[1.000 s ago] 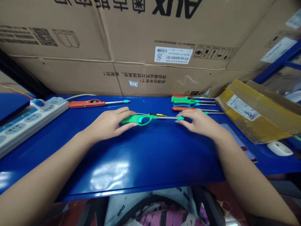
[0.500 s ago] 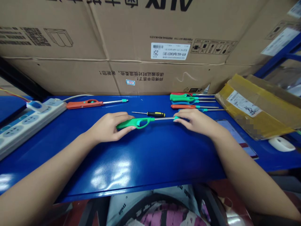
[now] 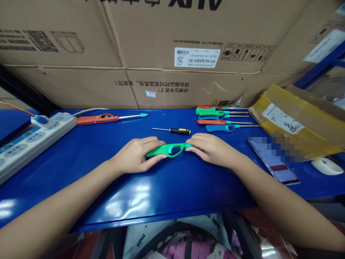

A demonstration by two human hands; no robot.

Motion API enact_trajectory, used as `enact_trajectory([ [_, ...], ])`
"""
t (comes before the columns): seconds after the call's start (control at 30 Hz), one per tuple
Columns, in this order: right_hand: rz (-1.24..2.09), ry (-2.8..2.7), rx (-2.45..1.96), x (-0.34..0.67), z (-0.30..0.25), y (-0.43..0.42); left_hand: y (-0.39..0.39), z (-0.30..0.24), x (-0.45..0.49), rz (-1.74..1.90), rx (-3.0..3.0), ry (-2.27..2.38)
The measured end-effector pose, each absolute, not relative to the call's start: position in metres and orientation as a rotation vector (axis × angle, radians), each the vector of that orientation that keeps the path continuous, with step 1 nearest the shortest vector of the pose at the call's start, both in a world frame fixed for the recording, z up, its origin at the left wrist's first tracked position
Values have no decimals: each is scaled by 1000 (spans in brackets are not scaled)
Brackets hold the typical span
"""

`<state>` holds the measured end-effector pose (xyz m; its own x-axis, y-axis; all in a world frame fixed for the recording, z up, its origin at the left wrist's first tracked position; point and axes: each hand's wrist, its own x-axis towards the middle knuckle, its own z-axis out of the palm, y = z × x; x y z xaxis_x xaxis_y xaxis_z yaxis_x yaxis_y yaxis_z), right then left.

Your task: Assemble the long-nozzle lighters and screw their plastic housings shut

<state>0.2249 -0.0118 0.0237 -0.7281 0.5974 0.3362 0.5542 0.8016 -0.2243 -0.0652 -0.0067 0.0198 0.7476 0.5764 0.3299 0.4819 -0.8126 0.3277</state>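
A green long-nosed lighter lies level between my two hands, just over the table. My left hand is closed around the rear of its handle, fingers on top and thumb below. Teal trigger and finger loop show beyond the thumb. My right hand pinches the lighter at the front of the handle, where a bit of teal shows at the fingertips. Its metal tube is hidden by the right hand. Just behind the hands lies a screwdriver with a black and yellow handle, touched by neither.
An orange lighter lies by the white power strip. At the back right lie several lighters, beside a yellow-taped carton. A phone and white mouse sit at right. A large cardboard box walls the back.
My right hand has moved left from the tube's far end to the front of the handle, covering the tube. Both hands and the lighter have come slightly nearer me.
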Motion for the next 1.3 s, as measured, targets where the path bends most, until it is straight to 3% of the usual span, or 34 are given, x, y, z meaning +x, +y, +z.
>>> enact_trajectory([
  [0.17, 229, -2589, -974, 232, 26, -10, -6, 21, -67, 622, 2742, 855],
  [0.37, 9, -2583, -877, 229, 15, -10, -10, 17, -66, 757, 2655, 844],
  [0.87, -95, -2562, -843, 223, 4, -16, -17, 8, -63, 789, 2710, 767],
  [1.3, 199, -2597, -1027, 222, 5, -3, 5, 21, -71, 495, 2660, 809],
])
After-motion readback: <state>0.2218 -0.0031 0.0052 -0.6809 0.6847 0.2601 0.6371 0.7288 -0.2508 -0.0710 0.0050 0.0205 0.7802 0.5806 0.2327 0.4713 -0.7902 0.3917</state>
